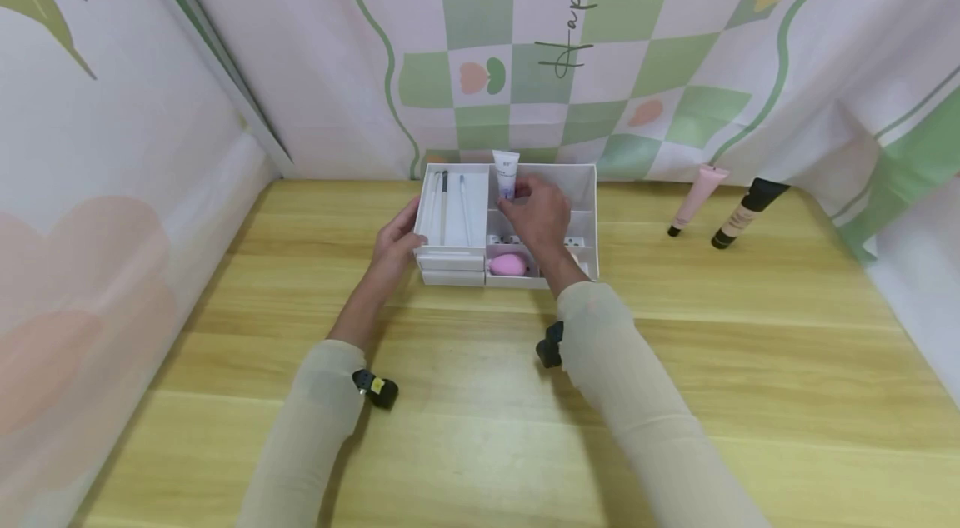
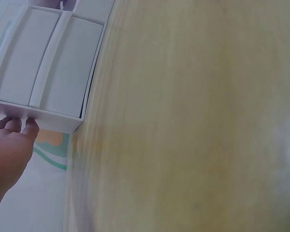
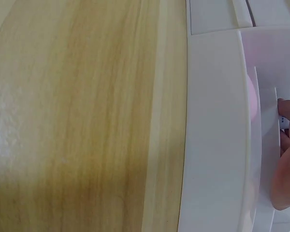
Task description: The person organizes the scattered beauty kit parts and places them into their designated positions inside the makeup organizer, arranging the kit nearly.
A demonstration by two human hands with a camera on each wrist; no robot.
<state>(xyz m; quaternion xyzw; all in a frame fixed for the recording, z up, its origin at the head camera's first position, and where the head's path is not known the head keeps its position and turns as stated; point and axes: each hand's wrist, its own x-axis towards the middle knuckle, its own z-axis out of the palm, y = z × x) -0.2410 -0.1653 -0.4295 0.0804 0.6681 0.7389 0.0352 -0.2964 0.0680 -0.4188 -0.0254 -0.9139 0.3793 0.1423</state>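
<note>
A white desktop organizer (image 1: pixel 540 282) stands on the table against the back curtain. My left hand (image 1: pixel 392 241) rests against its left side wall; in the left wrist view the fingertips touch that wall beside the drawers (image 2: pixel 70 67). With thumb and fingers, my right hand (image 1: pixel 542 216) pinches a small white squeeze tube (image 1: pixel 506 170), upright in the rear right compartment. Only a bit of the tube shows in the right wrist view. A pink makeup sponge (image 1: pixel 508 264) lies in a front compartment. Several slim makeup brushes (image 1: pixel 444 207) lie in the top left tray.
Right of the organizer, a pink tube (image 1: pixel 697 199) and a black-and-beige tube (image 1: pixel 748 213) stand on the wooden table (image 1: pixel 465 420). A checkered curtain (image 1: pixel 555 12) hangs along the back edge, and a printed white cloth (image 1: pixel 112 178) closes the left side.
</note>
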